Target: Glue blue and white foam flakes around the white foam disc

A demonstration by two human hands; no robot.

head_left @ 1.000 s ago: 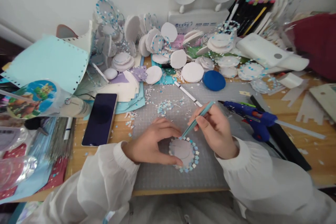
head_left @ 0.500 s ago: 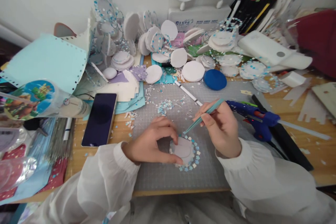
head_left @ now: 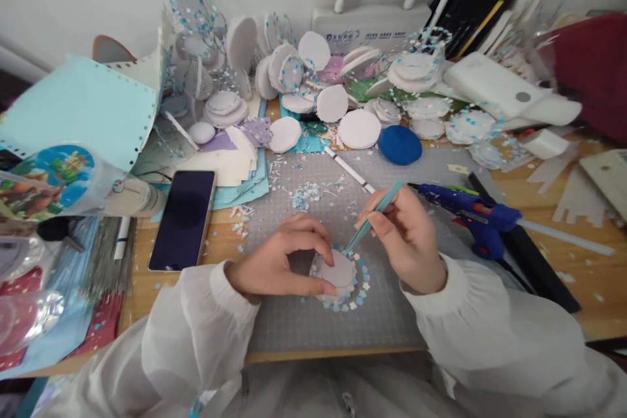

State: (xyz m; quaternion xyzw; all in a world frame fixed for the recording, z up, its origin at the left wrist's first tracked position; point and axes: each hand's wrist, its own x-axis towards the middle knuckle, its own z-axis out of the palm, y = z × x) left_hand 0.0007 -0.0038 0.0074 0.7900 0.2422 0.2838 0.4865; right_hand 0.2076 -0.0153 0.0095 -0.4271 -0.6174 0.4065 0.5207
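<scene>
My left hand (head_left: 289, 258) grips a white paper disc (head_left: 337, 269) between thumb and curled fingers, on the grey cutting mat (head_left: 294, 333). A ring of tiny blue and white stars (head_left: 363, 286) runs round the disc's right and lower side. In my right hand (head_left: 409, 235) is a pair of teal tweezers (head_left: 375, 217), slanting down to the left. Their tips meet the star ring at the disc's upper edge; whether they pinch a star is too small to tell. A loose heap of stars (head_left: 307, 194) lies beyond my left hand.
A blue glue gun (head_left: 473, 212) lies right of my right hand, by a black bar (head_left: 543, 274). A white pen (head_left: 349, 170) and blue disc (head_left: 400, 145) lie ahead. Several white discs crowd the back. A phone (head_left: 183, 221) and plastic cup (head_left: 105, 186) are left.
The tweezers and my right hand have shifted slightly left. The disc in my left hand has moved a little left and looks turned or tilted, with the tweezer tips still at its upper edge.
</scene>
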